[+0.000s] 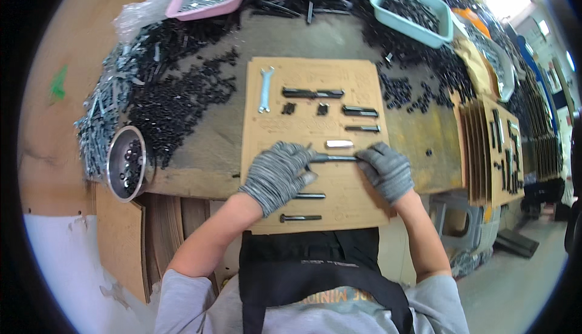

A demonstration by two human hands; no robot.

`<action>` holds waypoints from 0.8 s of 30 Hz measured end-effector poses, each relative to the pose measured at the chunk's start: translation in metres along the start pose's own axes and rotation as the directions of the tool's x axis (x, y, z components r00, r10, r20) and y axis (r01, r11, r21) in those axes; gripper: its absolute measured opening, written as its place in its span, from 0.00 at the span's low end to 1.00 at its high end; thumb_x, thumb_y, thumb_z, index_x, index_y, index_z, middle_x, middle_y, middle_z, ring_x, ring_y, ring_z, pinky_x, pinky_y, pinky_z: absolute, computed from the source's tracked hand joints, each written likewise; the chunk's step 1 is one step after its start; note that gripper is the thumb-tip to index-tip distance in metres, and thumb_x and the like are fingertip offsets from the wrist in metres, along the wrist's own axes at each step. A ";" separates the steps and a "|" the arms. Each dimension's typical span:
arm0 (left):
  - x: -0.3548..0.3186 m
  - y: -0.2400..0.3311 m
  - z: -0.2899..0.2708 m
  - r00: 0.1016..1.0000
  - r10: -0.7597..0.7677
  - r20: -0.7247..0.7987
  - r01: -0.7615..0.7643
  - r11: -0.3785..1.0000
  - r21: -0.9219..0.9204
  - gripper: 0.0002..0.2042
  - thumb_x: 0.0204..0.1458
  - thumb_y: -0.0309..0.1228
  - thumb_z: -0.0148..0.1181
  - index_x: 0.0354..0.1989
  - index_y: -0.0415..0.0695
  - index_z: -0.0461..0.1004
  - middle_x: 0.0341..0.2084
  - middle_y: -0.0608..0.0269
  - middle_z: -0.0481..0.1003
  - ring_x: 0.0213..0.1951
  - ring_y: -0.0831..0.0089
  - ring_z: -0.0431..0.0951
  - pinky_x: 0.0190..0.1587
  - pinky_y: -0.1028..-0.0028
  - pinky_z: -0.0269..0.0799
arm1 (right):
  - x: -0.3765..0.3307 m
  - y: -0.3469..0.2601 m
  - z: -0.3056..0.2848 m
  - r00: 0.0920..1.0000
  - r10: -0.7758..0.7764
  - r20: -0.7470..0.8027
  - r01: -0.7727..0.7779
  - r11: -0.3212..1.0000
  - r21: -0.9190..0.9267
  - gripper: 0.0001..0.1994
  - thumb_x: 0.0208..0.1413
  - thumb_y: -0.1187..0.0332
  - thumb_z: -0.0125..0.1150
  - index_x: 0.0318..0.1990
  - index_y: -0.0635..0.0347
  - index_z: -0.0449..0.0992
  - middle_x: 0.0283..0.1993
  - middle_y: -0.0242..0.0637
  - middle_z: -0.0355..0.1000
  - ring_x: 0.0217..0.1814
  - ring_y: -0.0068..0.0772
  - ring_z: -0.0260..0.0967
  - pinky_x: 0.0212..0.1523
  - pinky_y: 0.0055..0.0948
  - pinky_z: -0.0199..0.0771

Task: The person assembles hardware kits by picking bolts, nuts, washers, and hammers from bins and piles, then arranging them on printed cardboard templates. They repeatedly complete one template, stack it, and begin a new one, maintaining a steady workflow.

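Observation:
My left hand (279, 175) and my right hand (386, 171), both in grey knit gloves, are closed on the two ends of a thin black rod (336, 158). They hold it just over a brown cardboard sheet (357, 206). Directly beyond the rod lies a short silver cylinder (339, 144). On the sheet's far part are a light-blue open-ended wrench (265, 91), a long black bar (313, 93), small black pieces (288, 109), a bundle of black rods (359, 111) and a black bolt (362, 129). Nearer me lie another black rod (310, 196) and a black bolt (301, 218).
Heaps of small black parts (176, 100) and silver strips (100, 121) cover the table's left. A metal bowl (110, 164) sits at its edge. Pink (209, 10) and teal (407, 27) trays stand at the back. Upright cardboard sheets with parts (506, 152) are at right.

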State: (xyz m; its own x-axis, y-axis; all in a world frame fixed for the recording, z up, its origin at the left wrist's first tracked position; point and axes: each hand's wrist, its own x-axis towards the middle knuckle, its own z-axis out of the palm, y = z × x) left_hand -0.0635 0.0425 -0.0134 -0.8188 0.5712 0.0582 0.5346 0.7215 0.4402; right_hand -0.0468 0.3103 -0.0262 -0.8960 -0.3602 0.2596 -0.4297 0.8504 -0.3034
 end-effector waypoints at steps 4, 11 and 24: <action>-0.037 -0.019 -0.043 0.978 -0.108 -0.180 0.098 0.993 -0.063 0.18 0.52 0.43 0.58 0.48 0.46 0.75 0.41 0.56 0.75 0.46 0.60 0.74 0.51 0.64 0.69 | -0.002 -0.007 -0.015 0.985 0.170 0.019 -0.171 0.973 0.154 0.15 0.46 0.70 0.65 0.44 0.58 0.76 0.38 0.45 0.72 0.36 0.46 0.72 0.38 0.36 0.73; -0.181 -0.173 -0.148 0.656 -0.452 -0.605 0.602 0.797 0.057 0.09 0.52 0.30 0.54 0.39 0.47 0.78 0.38 0.55 0.78 0.43 0.58 0.76 0.50 0.63 0.70 | 0.014 -0.008 -0.025 0.970 -0.006 -0.245 0.047 0.986 0.158 0.05 0.51 0.76 0.60 0.36 0.60 0.78 0.30 0.41 0.73 0.30 0.36 0.71 0.32 0.28 0.71; -0.186 -0.223 -0.150 0.641 -0.757 -0.125 0.761 0.607 0.231 0.25 0.44 0.40 0.63 0.51 0.43 0.71 0.44 0.44 0.73 0.48 0.50 0.73 0.53 0.61 0.67 | 0.094 -0.103 -0.008 0.982 -0.187 -0.031 0.187 0.925 0.330 0.07 0.48 0.77 0.63 0.36 0.62 0.77 0.29 0.41 0.73 0.29 0.36 0.72 0.31 0.29 0.72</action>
State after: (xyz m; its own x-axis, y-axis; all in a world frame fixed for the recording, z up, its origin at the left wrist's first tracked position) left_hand -0.0619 -0.2830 0.0121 -0.9560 -0.2285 -0.1843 -0.2501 0.9626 0.1039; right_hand -0.0854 0.1918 0.0366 -0.7957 -0.5012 0.3400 -0.6020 0.5928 -0.5350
